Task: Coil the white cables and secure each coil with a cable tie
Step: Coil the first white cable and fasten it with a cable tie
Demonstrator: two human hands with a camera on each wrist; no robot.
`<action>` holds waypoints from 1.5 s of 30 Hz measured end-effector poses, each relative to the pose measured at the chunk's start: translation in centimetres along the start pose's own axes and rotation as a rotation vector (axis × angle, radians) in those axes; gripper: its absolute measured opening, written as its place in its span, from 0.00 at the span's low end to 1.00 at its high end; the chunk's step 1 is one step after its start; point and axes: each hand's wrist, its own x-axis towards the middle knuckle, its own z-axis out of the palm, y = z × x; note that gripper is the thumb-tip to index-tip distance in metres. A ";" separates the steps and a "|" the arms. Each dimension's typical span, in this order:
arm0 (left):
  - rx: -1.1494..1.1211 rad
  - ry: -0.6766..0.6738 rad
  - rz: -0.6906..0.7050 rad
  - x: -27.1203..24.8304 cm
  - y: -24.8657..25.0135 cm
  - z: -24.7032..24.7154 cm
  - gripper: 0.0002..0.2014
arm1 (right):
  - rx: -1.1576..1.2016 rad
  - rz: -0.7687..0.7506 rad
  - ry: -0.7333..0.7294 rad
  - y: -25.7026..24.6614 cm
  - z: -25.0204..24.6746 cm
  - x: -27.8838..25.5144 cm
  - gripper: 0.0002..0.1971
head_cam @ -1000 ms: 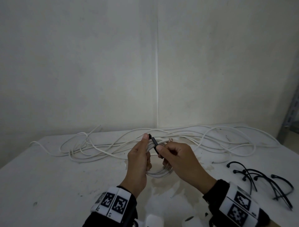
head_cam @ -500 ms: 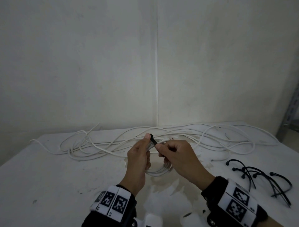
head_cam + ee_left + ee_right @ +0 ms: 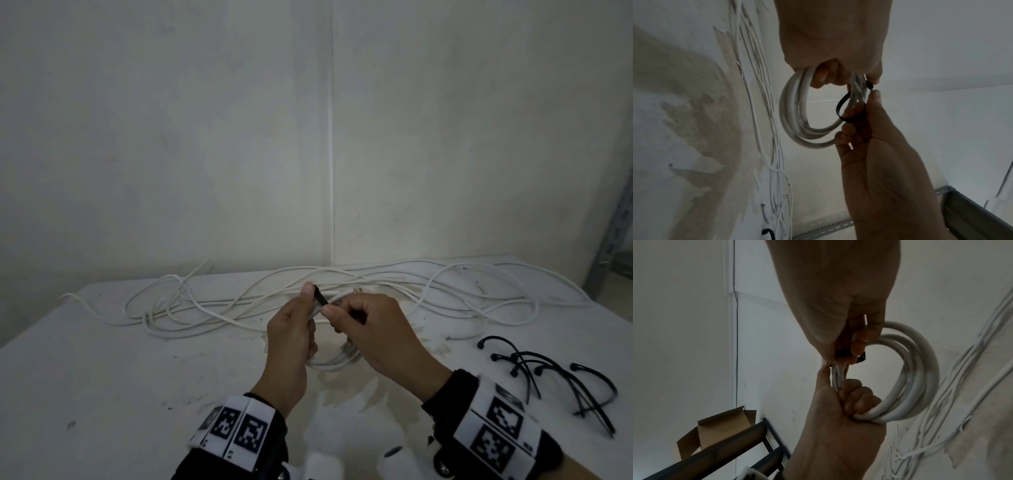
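A small coil of white cable (image 3: 334, 364) hangs over the table, gripped at its top by my left hand (image 3: 297, 320). In the left wrist view that left hand (image 3: 838, 69) curls its fingers through the coil (image 3: 795, 116). A black cable tie (image 3: 321, 296) loops round the strands, and my right hand (image 3: 344, 317) pinches it just beside the left thumb. The tie's loop (image 3: 840, 108) shows slack under the right hand (image 3: 859, 116). The right wrist view shows the same coil (image 3: 916, 378), the tie (image 3: 860, 359) and the left hand (image 3: 844, 395).
Loose white cables (image 3: 205, 310) sprawl along the back of the white table (image 3: 137, 394) by the wall. Several spare black cable ties (image 3: 548, 377) lie at the right. A metal shelf post (image 3: 613, 246) stands far right; a cardboard box (image 3: 723, 426) sits on a dark rack.
My right thumb has slid up the black tie toward the left thumb, so less of the tie shows between them. The coil stays in the left hand.
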 end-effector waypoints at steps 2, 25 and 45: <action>0.007 0.003 0.015 0.0 0.0 0.1 0.18 | -0.019 -0.014 0.001 0.1 0.0 -0.1 0.17; 0.082 -0.021 0.103 -0.4 0.6 0.2 0.22 | 0.100 -0.021 0.044 -0.1 0.7 -0.9 0.08; 0.274 -0.202 0.273 -1.1 1.8 -1.1 0.09 | 0.008 -0.021 -0.101 -1.2 -1.7 2.1 0.11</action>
